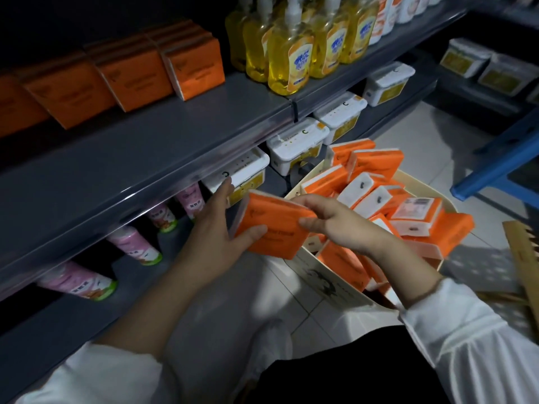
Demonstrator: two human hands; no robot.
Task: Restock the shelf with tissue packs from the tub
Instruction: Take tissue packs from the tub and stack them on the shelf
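Orange tissue pack (274,225), held over the tub (319,277) rim at four o'clock: our left hand (215,228) and right hand (338,223) each grip an end, likely steadying it for the shelf (145,147) at eleven o'clock.

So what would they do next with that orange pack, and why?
Probably lift the tissue pack up onto the shelf. The left hand and right hand grip it above the tub, and the shelf has bare space in front of the orange packs already there.

A shop aisle: grey shelf (163,147) of soap bottles (288,53), orange tissue packs (131,74)
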